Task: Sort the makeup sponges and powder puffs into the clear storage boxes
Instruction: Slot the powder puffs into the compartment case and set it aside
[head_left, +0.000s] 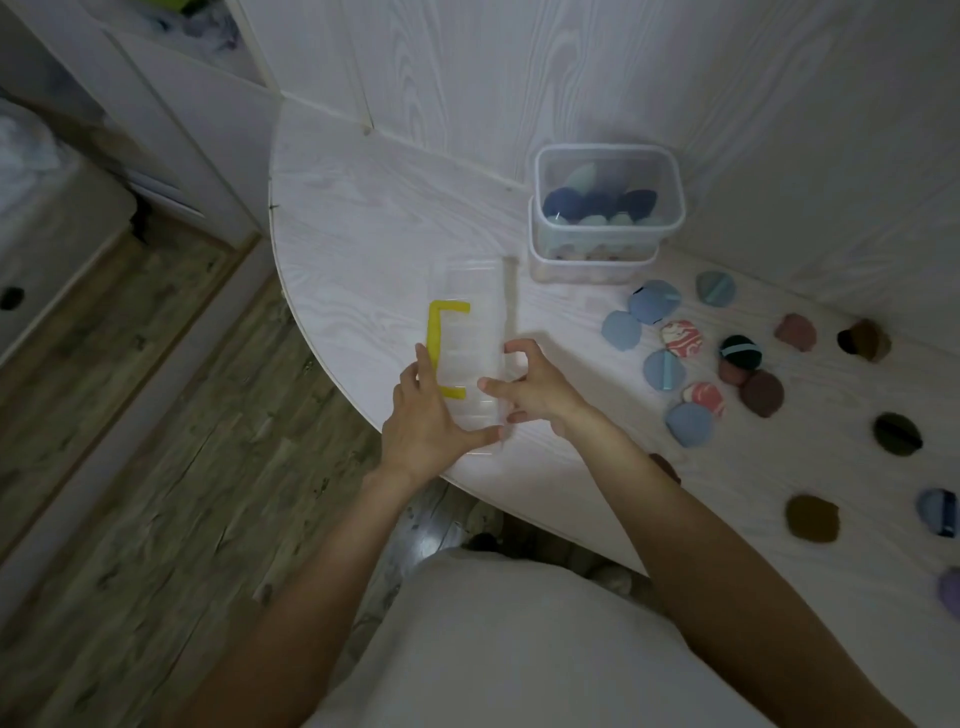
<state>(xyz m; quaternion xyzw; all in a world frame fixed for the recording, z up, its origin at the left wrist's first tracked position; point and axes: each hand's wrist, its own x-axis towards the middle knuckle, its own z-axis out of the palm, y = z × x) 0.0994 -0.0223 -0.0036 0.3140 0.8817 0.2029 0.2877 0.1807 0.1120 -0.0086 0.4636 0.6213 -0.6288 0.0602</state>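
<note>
Nearest to me, my pale shirt fills the bottom of the view and both bare forearms reach out over the rounded edge of the white wood-grain counter (363, 218). My left hand (423, 421) lies against the near left side of a long clear plastic box with a yellow clip handle (470, 358), fingers fairly straight along its side and the thumb stretched along the near end. My right hand (524, 382) sits at the box's right edge with the fingers curled; it looks as if the fingertips pinch the rim, though the clear plastic makes the contact hard to read. The box lies flat near the counter edge, its long axis running away from me.

To the right, loose round powder puffs are scattered over the counter: an olive-brown round puff (811, 518) and a dark one (897, 434) nearer me, then a cluster of pale blue puffs (690, 424), two red-and-white patterned puffs (681, 339), maroon puffs (761, 393) and a black puff with a teal strap (740, 352).

Farther back, against the white panelled wall, two clear lidless storage tubs (608, 156) stand stacked, the upper one holding dark blue and pale teal teardrop sponges (597, 205).

Down to the left lies the wood-plank floor (156, 441).
</note>
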